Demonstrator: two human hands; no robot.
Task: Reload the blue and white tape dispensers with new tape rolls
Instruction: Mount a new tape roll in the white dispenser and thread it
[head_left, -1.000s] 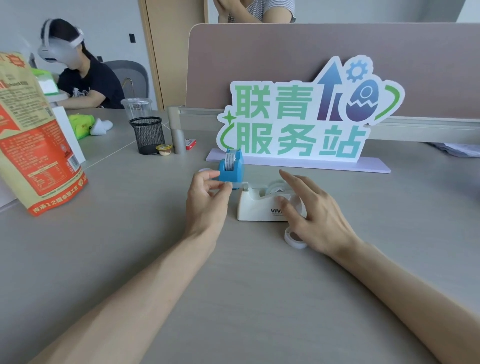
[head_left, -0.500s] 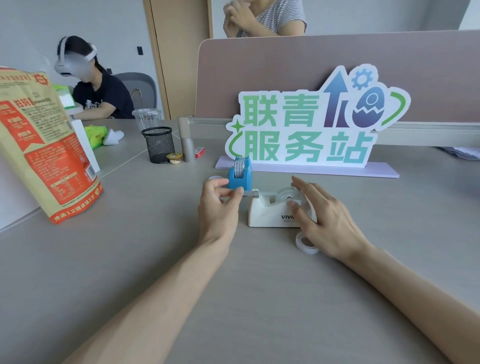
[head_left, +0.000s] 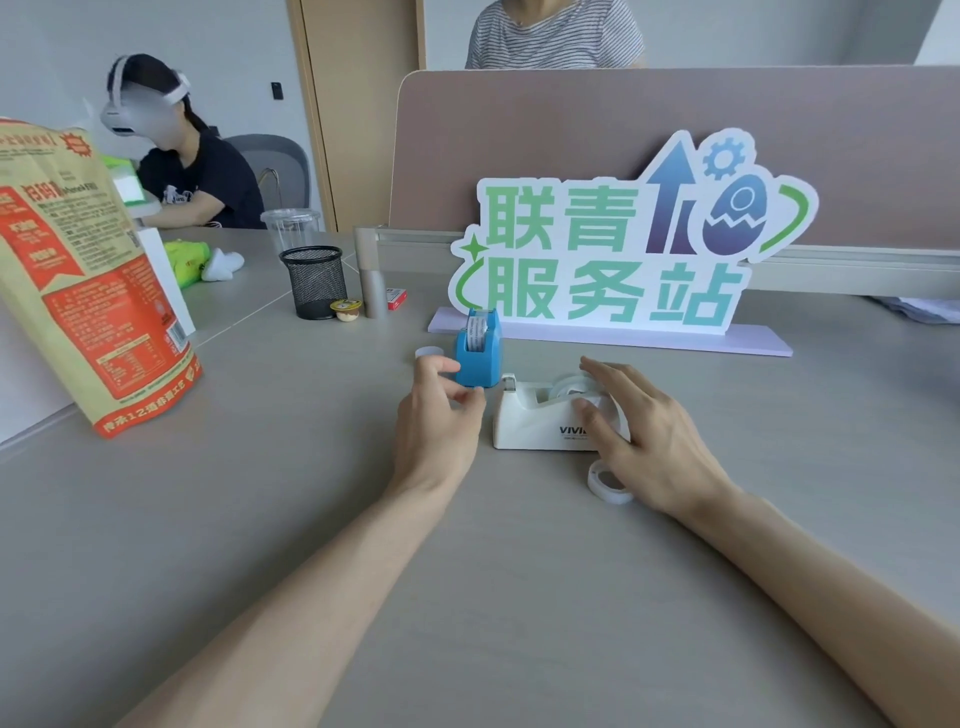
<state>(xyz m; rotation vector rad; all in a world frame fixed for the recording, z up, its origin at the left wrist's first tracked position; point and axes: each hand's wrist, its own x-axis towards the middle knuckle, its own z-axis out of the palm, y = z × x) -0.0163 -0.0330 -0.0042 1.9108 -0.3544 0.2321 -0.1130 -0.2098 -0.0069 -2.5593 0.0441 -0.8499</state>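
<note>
The blue tape dispenser (head_left: 479, 358) stands upright with a printed roll in it, in front of the sign. To its right lies the white tape dispenser (head_left: 537, 423), holding a clear roll (head_left: 569, 387). My left hand (head_left: 436, 421) is just left of the white dispenser's cutter, fingers curled, thumb tip against the blue dispenser's front. Whether it pinches a tape end is unclear. My right hand (head_left: 652, 441) grips the white dispenser's rear, fingers over the roll and thumb on its near side. A loose clear tape roll (head_left: 605, 483) lies flat under that hand's heel.
A small white round piece (head_left: 428, 352) lies behind my left hand. A green and white standing sign (head_left: 613, 249) is behind the dispensers. A mesh pen cup (head_left: 314, 280) and a snack bag (head_left: 78, 291) stand to the left. Two other people sit beyond the desk.
The view has tilted, so everything sits lower in frame. My left hand has edged closer to the blue dispenser. My right hand stays on the white dispenser's rear.
</note>
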